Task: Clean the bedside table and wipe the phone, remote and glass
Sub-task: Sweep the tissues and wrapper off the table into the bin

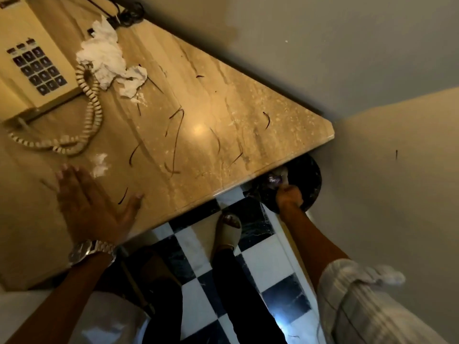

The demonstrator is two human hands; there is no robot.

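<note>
Nearby, phone [32,60] label blurred, unreadable

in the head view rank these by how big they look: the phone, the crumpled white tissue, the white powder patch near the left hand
1. phone, largest, though partly cut off by the frame edge
2. crumpled white tissue
3. white powder patch, smallest

All three lie on the table, but the wide-angle lens makes true sizes unsure.

Tabletop centre: we find the bedside table [223,108] bare but for thin dark strands [175,135].
Far-left corner: phone [32,58], coiled cord [92,105] and crumpled tissue [109,58] crowd it.
Near edge: our left hand [96,207] lies flat there.
Right gap: the black bin [308,180] and our right hand [289,196] fill it, wall just beside.
</note>
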